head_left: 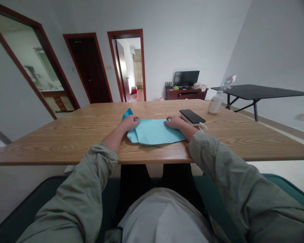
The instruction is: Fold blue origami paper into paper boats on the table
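A light blue sheet of folded paper [155, 131] lies on the wooden table in front of me, creased at its left end. My left hand [130, 122] grips its far left corner with the fingers closed. At the far edge on the right, my right hand [174, 122] has its fingers curled onto the paper, the thumb side facing the middle. A darker blue crumpled part [127, 113] sticks up just beyond my left hand; whether it joins the sheet is hidden.
A black phone on a white block [192, 117] with a white cable lies just beyond my right wrist. A white bottle [215, 102] stands farther right on the wooden table [73, 135]. Past it is a black folding table [258, 91]. The near table edge runs above my lap.
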The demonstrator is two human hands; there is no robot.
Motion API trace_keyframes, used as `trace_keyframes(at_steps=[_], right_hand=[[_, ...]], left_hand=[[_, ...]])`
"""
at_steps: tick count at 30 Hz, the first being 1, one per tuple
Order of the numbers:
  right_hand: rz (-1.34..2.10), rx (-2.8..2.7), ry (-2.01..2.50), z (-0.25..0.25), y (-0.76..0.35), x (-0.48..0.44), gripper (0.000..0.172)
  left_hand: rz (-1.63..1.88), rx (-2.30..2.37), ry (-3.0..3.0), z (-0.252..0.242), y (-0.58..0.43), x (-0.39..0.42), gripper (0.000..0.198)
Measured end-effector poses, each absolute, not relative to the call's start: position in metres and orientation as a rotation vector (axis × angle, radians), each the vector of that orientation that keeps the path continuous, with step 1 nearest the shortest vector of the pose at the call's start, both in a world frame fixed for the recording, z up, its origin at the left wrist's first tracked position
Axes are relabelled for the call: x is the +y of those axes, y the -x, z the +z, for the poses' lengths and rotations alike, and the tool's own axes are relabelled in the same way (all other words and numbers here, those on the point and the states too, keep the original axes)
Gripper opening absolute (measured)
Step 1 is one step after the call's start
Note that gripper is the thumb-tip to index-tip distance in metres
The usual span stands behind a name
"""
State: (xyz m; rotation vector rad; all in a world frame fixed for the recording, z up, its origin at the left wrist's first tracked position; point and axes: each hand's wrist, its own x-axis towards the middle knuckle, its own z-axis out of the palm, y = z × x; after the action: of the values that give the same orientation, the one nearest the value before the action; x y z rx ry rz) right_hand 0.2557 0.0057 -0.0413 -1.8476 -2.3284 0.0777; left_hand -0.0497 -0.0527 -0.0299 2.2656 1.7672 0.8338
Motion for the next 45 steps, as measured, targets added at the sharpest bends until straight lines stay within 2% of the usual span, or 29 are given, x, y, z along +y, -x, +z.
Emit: trace_keyframes(at_steps=[12, 19, 22, 25, 31, 35, 39, 45], right_hand=[[0.075, -2.221, 1.789, -0.037, -0.261, 0.007, 0.056], [0.105, -2.073, 1.777, -0.030, -0.263, 0.001, 0.066], [0.242, -1.924, 1.720, -0.023, -0.266, 0.000, 0.064], [0.455, -1.784, 1.659, -0.014, -0.272, 0.000, 0.052], [0.696, -1.654, 1.540, -0.006, -0.281, -0.003, 0.042], [0.942, -1.603, 1.262, -0.008, -0.275, -0.005, 0.036], [0.771, -1.530, 1.187, -0.006, -0.268, -0.007, 0.035], [0.773, -1.426, 1.098, -0.001, -0.259, -0.014, 0.041]], left_hand=[[0.999, 1.712, -2.283, -0.028, 0.047, -0.052, 0.027], [1.351, 1.605, -2.168, -0.026, 0.050, -0.053, 0.027], [1.555, 1.525, -2.110, -0.026, 0.055, -0.050, 0.026], [1.703, 1.499, -2.003, -0.027, 0.061, -0.046, 0.023], [1.820, 1.435, -1.750, -0.032, 0.067, -0.033, 0.018], [1.837, 1.311, -1.365, -0.029, 0.060, -0.030, 0.023], [1.787, 1.095, -1.192, -0.020, 0.046, -0.042, 0.041], [1.142, 0.931, -1.368, -0.009, 0.031, -0.074, 0.060]])
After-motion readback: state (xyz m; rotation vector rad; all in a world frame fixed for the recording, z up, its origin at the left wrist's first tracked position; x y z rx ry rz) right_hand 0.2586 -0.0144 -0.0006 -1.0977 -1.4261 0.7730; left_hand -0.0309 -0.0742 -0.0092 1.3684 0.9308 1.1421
